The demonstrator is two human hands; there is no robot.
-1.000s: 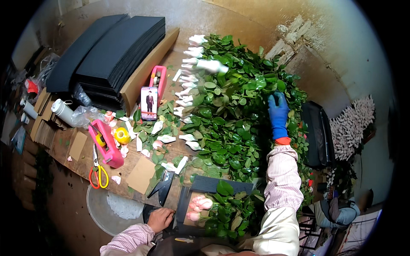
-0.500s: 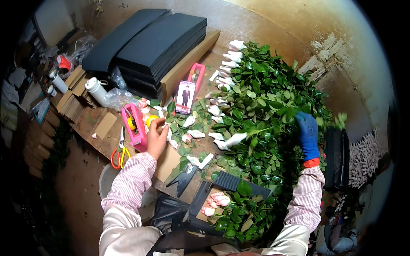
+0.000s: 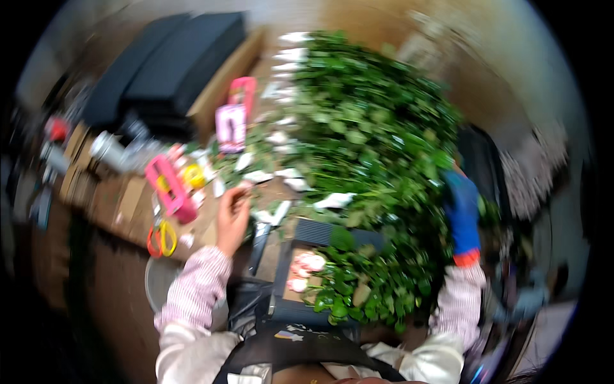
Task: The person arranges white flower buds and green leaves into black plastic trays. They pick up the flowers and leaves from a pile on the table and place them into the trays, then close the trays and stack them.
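Note:
Motion blurs the view. My left hand (image 3: 233, 211), bare, is raised left of the flowers with curled fingers; what they hold, if anything, is unclear. My right hand (image 3: 460, 201), in a blue glove, grips leafy stems at the right of the heap of rose foliage (image 3: 377, 109). A loose rose with a white sleeve (image 3: 334, 201) lies level with it across the leaves. More white-sleeved heads (image 3: 291, 56) line the heap's left edge. Pink roses (image 3: 307, 262) rest on cardboard in a black ridged tray (image 3: 312, 230) nearest my body.
Black sheet stacks (image 3: 166, 64), two pink tape dispensers (image 3: 173, 192), a phone (image 3: 231, 128), scissors (image 3: 163, 237) and a white flask (image 3: 105, 147) crowd the table (image 3: 112, 211). A grey bin (image 3: 157, 285) sits below. Right are a black case (image 3: 483, 166) and blurred blue-grey clothing (image 3: 527, 294).
My left hand rose from the lower edge to beside the flowers, then shifted slightly. My gloved hand moved right and lower, and a white-sleeved rose now lies farther down the heap. The view swung.

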